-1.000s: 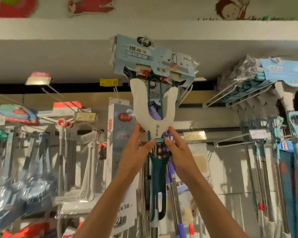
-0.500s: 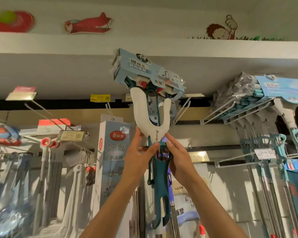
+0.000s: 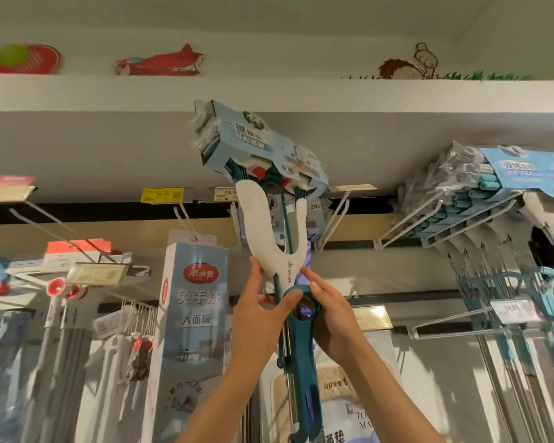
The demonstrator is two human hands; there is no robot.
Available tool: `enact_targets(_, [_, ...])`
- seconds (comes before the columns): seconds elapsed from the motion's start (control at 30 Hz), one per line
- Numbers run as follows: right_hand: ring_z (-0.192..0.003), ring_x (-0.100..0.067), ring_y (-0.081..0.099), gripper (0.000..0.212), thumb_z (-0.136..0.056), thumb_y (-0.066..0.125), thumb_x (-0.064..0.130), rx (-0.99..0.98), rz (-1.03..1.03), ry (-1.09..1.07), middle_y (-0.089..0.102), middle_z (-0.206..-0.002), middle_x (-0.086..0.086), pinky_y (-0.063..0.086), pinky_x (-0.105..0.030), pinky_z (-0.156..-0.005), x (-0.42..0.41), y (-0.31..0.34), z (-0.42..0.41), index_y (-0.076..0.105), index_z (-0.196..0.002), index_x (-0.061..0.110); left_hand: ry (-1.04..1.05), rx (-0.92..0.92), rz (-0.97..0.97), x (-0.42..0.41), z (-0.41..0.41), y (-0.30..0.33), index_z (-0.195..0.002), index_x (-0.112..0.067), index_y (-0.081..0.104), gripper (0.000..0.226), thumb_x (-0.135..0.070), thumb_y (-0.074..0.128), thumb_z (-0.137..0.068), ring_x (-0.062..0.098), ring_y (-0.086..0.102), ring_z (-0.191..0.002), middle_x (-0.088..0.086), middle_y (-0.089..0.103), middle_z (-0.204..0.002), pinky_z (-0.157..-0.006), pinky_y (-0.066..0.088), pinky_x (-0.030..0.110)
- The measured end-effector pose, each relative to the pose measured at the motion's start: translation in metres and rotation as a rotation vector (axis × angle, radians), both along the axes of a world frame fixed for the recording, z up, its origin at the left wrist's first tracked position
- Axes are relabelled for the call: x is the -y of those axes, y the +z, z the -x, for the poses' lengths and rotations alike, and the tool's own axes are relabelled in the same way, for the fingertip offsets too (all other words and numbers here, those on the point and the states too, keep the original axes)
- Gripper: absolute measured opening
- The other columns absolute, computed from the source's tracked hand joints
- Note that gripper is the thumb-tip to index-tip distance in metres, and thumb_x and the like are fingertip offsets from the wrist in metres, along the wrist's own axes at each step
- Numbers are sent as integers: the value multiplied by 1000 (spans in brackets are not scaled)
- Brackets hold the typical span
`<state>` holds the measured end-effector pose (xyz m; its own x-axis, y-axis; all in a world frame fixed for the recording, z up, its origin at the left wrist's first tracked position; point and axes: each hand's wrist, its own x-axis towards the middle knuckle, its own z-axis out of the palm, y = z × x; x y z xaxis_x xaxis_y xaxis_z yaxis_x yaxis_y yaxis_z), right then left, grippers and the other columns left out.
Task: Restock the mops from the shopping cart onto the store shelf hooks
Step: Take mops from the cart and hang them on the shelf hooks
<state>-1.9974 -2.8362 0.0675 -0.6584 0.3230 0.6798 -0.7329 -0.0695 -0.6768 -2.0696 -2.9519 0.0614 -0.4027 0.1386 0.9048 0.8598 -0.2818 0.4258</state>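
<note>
Up high: mop (image 3: 271,241) raised w/ both hands, head in blue card sleeve tilted just under shelf top edge, near white hooks (image 3: 335,215). L hand (image 3: 256,311) fingers curled round teal lever (image 3: 298,334); R hand (image 3: 331,314) wrapped on same lever opposite.

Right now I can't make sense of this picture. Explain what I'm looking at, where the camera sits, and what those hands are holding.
There is no machine here. The camera is worn on a person's head and looks up at a store shelf, so the two bare arms are that person's own. The left hand and right hand both grip a mop by its teal handle, just below the white Y-shaped fork. Its packaged head is tilted up near the white hooks under the top shelf. More mops hang on hooks to the right, and a tall boxed product hangs at the left.
</note>
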Motion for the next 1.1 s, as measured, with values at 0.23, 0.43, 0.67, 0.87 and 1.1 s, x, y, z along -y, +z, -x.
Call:
enact_targets(0.23, [-109, -29, 70, 35, -104, 45, 15, 11, 47, 41, 70, -124, -13, 55, -41, -91, -21, -9, 9, 59, -136, 18, 69, -9, -6, -19, -1, -10, -157, -39, 21, 102, -57, 73, -71, -5, 60, -88, -43, 55, -102, -70, 51, 11])
enact_targets(0.43, [-102, -25, 72, 36, -105, 43, 14, 2, 83, 73, 72, -118, -13, 57, -37, -86, -28, -8, 12, 56, -139, 14, 90, -12, 38, -28, -2, -2, -157, -35, 20, 101, -48, 76, -74, -13, 62, -81, -51, 45, -95, -68, 52, 11])
enact_targets(0.67, [-101, -24, 73, 35, -104, 43, 14, 9, 95, 140, 73, -116, -14, 58, -34, -80, -32, -8, 9, 58, -135, 13, 155, -7, 73, -31, -6, -3, -154, -42, 13, 106, -65, 67, -65, -7, 62, -76, -53, 50, -75, -65, 55, 17])
enact_targets(0.87, [-97, -21, 74, 34, -103, 43, 17, 18, 111, 167, 73, -117, -13, 58, -33, -77, -38, -6, 1, 61, -132, 12, 171, -15, 78, -44, -9, -2, -151, -48, 11, 97, -58, 73, -76, -2, 61, -70, -44, 55, -72, -67, 59, 31])
enact_targets(1.1, [-85, -20, 75, 33, -104, 43, 15, 88, 112, 200, 74, -111, -15, 57, -35, -71, -47, 1, -9, 62, -131, 11, 77, -15, 45, -50, -11, -1, -153, -44, 19, 89, -38, 75, -84, -4, 67, -82, -62, 48, -90, -72, 58, 20])
